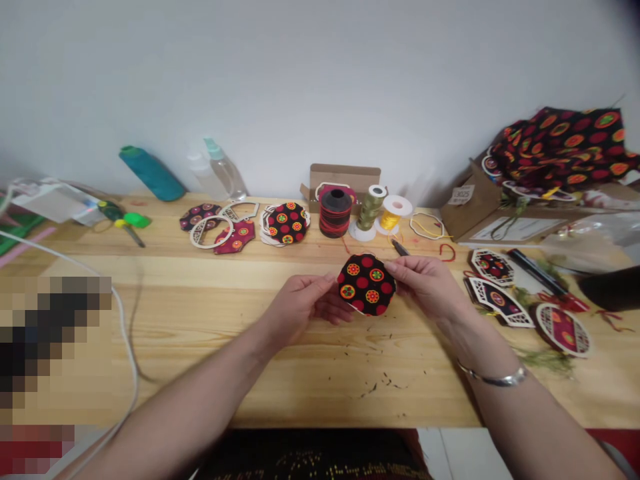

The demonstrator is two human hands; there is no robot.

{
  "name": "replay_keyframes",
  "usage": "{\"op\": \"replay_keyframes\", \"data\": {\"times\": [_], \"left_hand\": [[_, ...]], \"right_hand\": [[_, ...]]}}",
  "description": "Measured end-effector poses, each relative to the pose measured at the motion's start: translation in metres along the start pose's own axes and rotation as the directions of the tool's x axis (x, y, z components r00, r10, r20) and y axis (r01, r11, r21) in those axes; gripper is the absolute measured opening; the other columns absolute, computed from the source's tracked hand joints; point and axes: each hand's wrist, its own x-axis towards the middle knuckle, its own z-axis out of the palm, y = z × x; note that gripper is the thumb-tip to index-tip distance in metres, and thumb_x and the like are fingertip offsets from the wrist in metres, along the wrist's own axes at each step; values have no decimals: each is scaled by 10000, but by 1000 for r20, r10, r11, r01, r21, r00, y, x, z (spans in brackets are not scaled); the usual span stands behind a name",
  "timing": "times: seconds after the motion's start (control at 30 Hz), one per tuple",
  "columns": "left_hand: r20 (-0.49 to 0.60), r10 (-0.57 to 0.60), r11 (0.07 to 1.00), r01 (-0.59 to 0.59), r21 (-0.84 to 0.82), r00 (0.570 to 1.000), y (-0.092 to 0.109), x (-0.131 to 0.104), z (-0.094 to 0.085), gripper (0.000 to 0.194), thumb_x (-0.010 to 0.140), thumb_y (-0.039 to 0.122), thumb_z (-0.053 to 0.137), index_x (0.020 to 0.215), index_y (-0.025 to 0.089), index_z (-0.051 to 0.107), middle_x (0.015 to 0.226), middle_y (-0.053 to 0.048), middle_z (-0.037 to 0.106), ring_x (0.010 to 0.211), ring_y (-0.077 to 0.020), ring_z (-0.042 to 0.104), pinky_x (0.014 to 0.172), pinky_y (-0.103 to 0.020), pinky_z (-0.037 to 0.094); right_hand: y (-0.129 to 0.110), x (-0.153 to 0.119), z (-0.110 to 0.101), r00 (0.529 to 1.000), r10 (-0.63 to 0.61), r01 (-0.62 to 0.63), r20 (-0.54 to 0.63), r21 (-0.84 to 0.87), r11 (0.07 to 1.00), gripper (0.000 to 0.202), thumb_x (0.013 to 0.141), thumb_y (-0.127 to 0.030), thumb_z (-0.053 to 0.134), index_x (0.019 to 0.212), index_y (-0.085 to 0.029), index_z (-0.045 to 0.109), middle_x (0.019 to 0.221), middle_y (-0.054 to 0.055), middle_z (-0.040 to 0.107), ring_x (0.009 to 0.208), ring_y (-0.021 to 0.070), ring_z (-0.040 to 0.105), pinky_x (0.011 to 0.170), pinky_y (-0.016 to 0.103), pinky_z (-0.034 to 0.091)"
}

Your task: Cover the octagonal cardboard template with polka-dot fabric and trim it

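Note:
A black fabric-covered piece (367, 285) with red, orange and green flower dots is held up over the middle of the wooden table. My left hand (313, 300) grips its left edge, thumb in front and fingers partly behind it. At its upper right edge, my right hand (417, 280) pinches it between thumb and fingers. Behind it lies a stack of similar dotted pieces (287, 223) with pale rims. Small dark scraps (383, 381) are scattered on the table (300, 393) below the hands.
Thread spools (335, 213) stand along the wall beside a small cardboard box (345, 175). At right are a larger box (493, 220) with patterned cloth (565, 147), a marker (537, 272) and framed ornaments (563, 329). A white cable (125, 327) runs down the left.

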Motion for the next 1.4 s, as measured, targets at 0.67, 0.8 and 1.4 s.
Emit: {"op": "replay_keyframes", "data": {"times": [0.67,0.8,1.4], "left_hand": [[162,-183,953,135,272,970,-1,-9,4,120,736,282,707,707,180,764,619,-27,697,517,-101,553,515,-220,388],[52,-135,987,130,93,989,-2,-4,2,156,703,294,739,709,138,748,638,-49,704,542,-125,605,533,-247,471],[-60,-2,999,-1,-42,998,3,-1,3,288,696,271,779,936,118,733,845,-116,762,702,-220,724,557,-284,583]], "right_hand": [[-3,-12,4,855,39,197,518,-394,898,373,809,-490,615,675,-149,687,551,-21,524,530,91,394,505,241,320],[1,-8,4,965,-13,96,264,-303,948,525,824,-617,531,838,-136,740,656,47,635,565,119,498,539,264,381],[-1,-6,4,971,-44,97,236,-219,971,354,766,-499,646,626,-174,631,573,2,585,518,98,448,526,256,354]]}}
